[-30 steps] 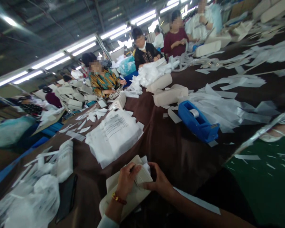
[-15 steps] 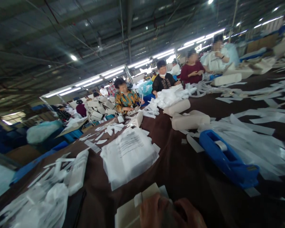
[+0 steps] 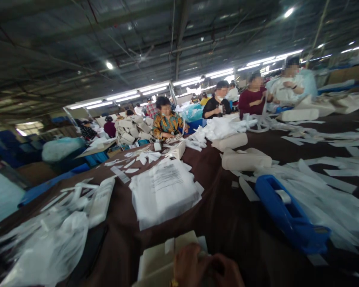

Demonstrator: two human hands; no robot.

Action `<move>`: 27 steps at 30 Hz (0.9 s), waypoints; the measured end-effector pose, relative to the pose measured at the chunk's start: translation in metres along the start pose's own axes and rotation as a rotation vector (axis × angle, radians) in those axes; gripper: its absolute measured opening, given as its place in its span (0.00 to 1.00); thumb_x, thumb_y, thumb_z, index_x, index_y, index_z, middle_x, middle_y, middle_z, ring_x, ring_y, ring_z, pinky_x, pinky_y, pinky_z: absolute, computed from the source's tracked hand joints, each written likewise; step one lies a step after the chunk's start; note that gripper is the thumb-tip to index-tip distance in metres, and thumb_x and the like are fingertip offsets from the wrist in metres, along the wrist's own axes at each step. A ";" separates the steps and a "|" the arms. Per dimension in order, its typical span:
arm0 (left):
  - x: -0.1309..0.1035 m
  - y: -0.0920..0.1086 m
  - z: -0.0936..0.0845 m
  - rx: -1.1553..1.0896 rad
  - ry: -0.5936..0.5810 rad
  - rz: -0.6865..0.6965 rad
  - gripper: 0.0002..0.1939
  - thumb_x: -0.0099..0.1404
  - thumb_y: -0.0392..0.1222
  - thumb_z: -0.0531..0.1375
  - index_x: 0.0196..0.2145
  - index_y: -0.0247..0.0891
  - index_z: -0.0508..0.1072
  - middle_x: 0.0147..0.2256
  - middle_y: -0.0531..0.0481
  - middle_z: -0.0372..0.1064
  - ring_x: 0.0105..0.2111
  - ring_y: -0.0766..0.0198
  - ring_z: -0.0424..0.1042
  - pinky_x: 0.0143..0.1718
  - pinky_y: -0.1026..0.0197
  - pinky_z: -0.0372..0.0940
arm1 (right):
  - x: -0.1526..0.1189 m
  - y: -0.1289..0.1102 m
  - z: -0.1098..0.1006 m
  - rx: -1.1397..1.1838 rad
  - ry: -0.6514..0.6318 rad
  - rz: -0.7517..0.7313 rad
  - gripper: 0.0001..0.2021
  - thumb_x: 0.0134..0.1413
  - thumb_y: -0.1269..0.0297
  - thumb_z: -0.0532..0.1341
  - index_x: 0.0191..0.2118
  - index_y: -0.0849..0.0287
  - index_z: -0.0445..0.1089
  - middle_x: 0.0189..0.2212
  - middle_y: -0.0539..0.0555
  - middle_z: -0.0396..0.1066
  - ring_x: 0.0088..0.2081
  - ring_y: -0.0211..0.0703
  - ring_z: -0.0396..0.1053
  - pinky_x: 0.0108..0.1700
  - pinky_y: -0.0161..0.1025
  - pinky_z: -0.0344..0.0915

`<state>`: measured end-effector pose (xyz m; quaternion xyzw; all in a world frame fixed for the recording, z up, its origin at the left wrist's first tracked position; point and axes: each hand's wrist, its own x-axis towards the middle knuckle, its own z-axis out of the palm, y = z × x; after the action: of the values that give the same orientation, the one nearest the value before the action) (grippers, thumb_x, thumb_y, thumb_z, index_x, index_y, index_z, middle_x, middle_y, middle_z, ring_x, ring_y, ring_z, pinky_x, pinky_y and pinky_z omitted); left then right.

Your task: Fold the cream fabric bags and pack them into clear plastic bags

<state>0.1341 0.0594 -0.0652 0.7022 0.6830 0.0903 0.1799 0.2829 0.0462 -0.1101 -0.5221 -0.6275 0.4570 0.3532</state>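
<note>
At the bottom middle lies a beige folded fabric bundle [image 3: 158, 257] with a whitish strip [image 3: 169, 246] over its top edge. My left hand [image 3: 187, 261] is closed on the right part of this bundle, with something gold-coloured at its wrist. Close against it, my right hand [image 3: 225, 271] has its fingers curled in at the bundle's right side. Whatever is between those fingers is hidden. A pale strip end [image 3: 202, 243] sticks out behind the hands.
Ahead lies a stack of printed clear bags [image 3: 164, 191]. To the right stands a blue tape dispenser [image 3: 290, 215] beside white strips [image 3: 317, 191]. Beige rolled bundles [image 3: 247, 159] lie beyond. At left are crumpled plastic bags [image 3: 56, 243] and a wrapped bundle [image 3: 101, 201]. Co-workers [image 3: 169, 123] sit across the table.
The view has swung and levelled a little, so the far scene sits further right. My right hand has drawn closer to my left on the bundle. A co-worker in maroon now lifts white strips.
</note>
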 end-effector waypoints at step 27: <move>-0.147 -0.172 -0.046 -0.583 0.080 0.167 0.17 0.67 0.42 0.48 0.47 0.45 0.72 0.43 0.46 0.68 0.40 0.64 0.68 0.41 0.65 0.62 | 0.030 -0.023 0.024 -0.945 0.144 -0.505 0.35 0.63 0.47 0.32 0.33 0.64 0.71 0.34 0.64 0.73 0.35 0.48 0.71 0.38 0.43 0.67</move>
<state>-0.0497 -0.0805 -0.0701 0.6705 0.5749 0.3245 0.3385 0.2474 0.0696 -0.0977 -0.4871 -0.8448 -0.0112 0.2209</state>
